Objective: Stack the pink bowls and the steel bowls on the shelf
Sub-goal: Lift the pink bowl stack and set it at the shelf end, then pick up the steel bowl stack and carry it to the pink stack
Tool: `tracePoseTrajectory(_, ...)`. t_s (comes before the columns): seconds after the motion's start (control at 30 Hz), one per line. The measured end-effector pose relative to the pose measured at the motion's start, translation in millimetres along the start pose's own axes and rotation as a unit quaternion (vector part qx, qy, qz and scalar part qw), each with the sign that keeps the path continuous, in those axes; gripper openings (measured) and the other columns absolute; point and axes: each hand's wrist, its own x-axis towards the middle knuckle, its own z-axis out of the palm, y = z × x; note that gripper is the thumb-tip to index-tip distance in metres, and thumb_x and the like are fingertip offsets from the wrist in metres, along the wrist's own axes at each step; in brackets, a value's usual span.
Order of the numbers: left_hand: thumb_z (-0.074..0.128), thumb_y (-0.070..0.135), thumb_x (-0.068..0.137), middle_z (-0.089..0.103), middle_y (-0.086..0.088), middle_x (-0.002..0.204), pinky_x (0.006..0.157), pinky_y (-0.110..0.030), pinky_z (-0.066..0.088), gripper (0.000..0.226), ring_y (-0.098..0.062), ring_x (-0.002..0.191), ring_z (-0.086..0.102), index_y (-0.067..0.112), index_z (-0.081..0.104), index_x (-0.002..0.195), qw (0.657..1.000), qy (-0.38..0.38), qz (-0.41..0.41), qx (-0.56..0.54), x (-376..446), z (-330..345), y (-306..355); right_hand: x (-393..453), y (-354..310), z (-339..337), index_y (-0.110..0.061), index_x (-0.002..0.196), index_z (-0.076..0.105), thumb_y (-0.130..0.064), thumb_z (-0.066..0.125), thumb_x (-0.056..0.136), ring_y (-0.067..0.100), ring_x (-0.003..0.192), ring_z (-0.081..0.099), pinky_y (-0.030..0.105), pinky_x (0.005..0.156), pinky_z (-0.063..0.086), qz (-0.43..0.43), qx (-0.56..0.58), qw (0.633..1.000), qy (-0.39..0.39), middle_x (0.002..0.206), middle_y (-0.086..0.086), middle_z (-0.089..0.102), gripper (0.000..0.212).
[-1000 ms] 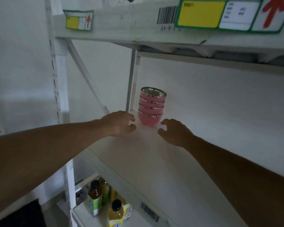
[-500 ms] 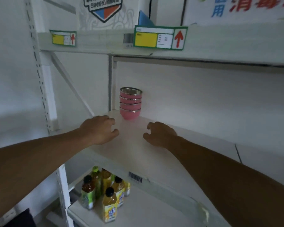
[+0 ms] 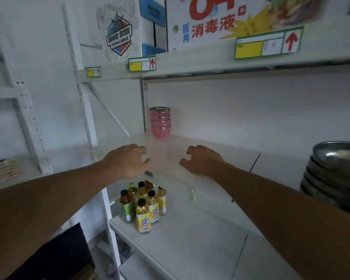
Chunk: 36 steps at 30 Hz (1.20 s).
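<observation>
Pink bowls stacked at the back corner

Pink, steel-rimmed nested bowls (image 3: 160, 122) stand upright at the white shelf's (image 3: 210, 146) rear left corner. Nearer the camera, the left hand (image 3: 127, 160) and right hand (image 3: 202, 159) hover apart, both empty with fingers loosely curled. Dull steel bowls (image 3: 335, 170) sit stacked far right.

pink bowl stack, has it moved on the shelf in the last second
No. The pink bowl stack sits by the same rear upright post; only the hands pulled away.

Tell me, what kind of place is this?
Probably a shop's stockroom. White metal shelving carries yellow location labels, cartons sit on top, and bottled drinks stand grouped below.
</observation>
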Motion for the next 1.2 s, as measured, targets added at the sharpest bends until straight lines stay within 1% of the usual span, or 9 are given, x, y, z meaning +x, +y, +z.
tracePoseTrajectory(0.1, 0.042, 0.066, 0.100, 0.051, 0.001, 0.163, 0.111, -0.042, 0.047, 0.067, -0.026, 0.144, 0.052, 0.032, 0.050, 0.158, 1.000, -0.017, -0.001, 0.006, -41.2, -3.5, 26.8, -44.0, 6.8, -4.7, -0.025, 0.145, 0.056, -0.066, 0.046, 0.091, 0.032, 0.128, 0.060, 0.047, 0.100, 0.052, -0.010, 0.000, 1.000, -0.011, 0.144, 0.005, 0.060, 0.069)
tracePoseTrajectory(0.2, 0.042, 0.065, 0.099, 0.052, 0.000, 0.161, 0.112, -0.044, 0.048, 0.068, -0.026, 0.143, 0.054, 0.031, 0.051, 0.157, 1.000, -0.009, -0.005, 0.001, -73.1, -17.2, 45.4, -77.8, 7.1, -14.0, -0.024, 0.146, 0.055, -0.064, 0.047, 0.093, 0.032, 0.128, 0.059, 0.046, 0.101, 0.051, -0.021, 0.008, 1.000, -0.009, 0.145, 0.006, 0.060, 0.066)
tracePoseTrajectory(0.43, 0.042, 0.062, 0.101, 0.052, 0.003, 0.162, 0.112, -0.045, 0.048, 0.065, -0.025, 0.144, 0.053, 0.031, 0.051, 0.157, 1.000, -0.010, 0.013, -0.003, -123.9, -35.3, 65.8, -155.0, 9.2, -37.1, -0.026, 0.147, 0.053, -0.064, 0.049, 0.093, 0.033, 0.128, 0.059, 0.046, 0.102, 0.051, -0.023, 0.018, 1.000, 0.007, 0.146, 0.006, 0.059, 0.066)
tracePoseTrajectory(0.6, 0.044, 0.061, 0.099, 0.055, 0.005, 0.158, 0.106, -0.043, 0.049, 0.063, -0.024, 0.139, 0.056, 0.032, 0.053, 0.154, 0.998, -0.011, 0.055, -0.042, -147.5, -25.2, 83.6, -213.7, 16.7, -45.4, -0.028, 0.146, 0.054, -0.063, 0.049, 0.092, 0.032, 0.129, 0.059, 0.045, 0.101, 0.049, 0.011, 0.015, 1.000, 0.018, 0.147, 0.004, 0.059, 0.065)
tracePoseTrajectory(0.73, 0.041, 0.064, 0.091, 0.053, 0.005, 0.159, 0.104, -0.044, 0.045, 0.066, -0.029, 0.145, 0.051, 0.037, 0.055, 0.150, 0.993, -0.033, 0.097, -0.065, -166.8, -6.7, 102.7, -269.3, 26.1, -47.2, -0.030, 0.145, 0.057, -0.065, 0.048, 0.090, 0.029, 0.128, 0.060, 0.045, 0.102, 0.050, 0.051, 0.009, 0.999, 0.012, 0.148, 0.002, 0.061, 0.066)
tracePoseTrajectory(0.87, 0.048, 0.062, 0.094, 0.057, 0.006, 0.156, 0.096, -0.038, 0.041, 0.059, -0.025, 0.139, 0.056, 0.036, 0.059, 0.145, 0.986, -0.021, 0.128, -0.107, -178.7, 4.5, 131.9, -320.2, 48.3, -51.3, -0.031, 0.143, 0.057, -0.066, 0.051, 0.091, 0.027, 0.126, 0.062, 0.044, 0.101, 0.052, 0.098, -0.018, 0.995, 0.002, 0.146, 0.001, 0.062, 0.063)
tracePoseTrajectory(0.97, 0.048, 0.063, 0.093, 0.056, 0.006, 0.156, 0.102, -0.039, 0.045, 0.060, -0.025, 0.138, 0.057, 0.036, 0.059, 0.146, 0.981, -0.030, 0.152, -0.116, -190.4, 5.7, 161.0, -353.3, 73.6, -63.2, -0.032, 0.142, 0.058, -0.066, 0.053, 0.091, 0.026, 0.124, 0.064, 0.043, 0.099, 0.053, 0.125, -0.029, 0.992, 0.014, 0.143, 0.000, 0.065, 0.062)
tracePoseTrajectory(1.07, 0.044, 0.066, 0.090, 0.054, 0.008, 0.158, 0.101, -0.041, 0.046, 0.066, -0.024, 0.137, 0.057, 0.037, 0.058, 0.148, 0.977, -0.037, 0.175, -0.118, -198.4, -3.2, 194.9, -377.9, 103.8, -79.9, -0.033, 0.139, 0.061, -0.067, 0.053, 0.091, 0.022, 0.120, 0.065, 0.041, 0.094, 0.052, 0.151, -0.028, 0.987, 0.041, 0.139, -0.004, 0.067, 0.059)
tracePoseTrajectory(1.2, 0.042, 0.065, 0.087, 0.055, 0.004, 0.160, 0.112, -0.043, 0.046, 0.071, -0.025, 0.142, 0.055, 0.034, 0.058, 0.149, 0.974, -0.041, 0.189, -0.118, -203.4, -9.3, 245.1, -401.3, 149.6, -99.5, -0.033, 0.137, 0.062, -0.066, 0.051, 0.092, 0.023, 0.116, 0.066, 0.041, 0.091, 0.053, 0.174, -0.058, 0.982, 0.045, 0.137, -0.003, 0.069, 0.058)
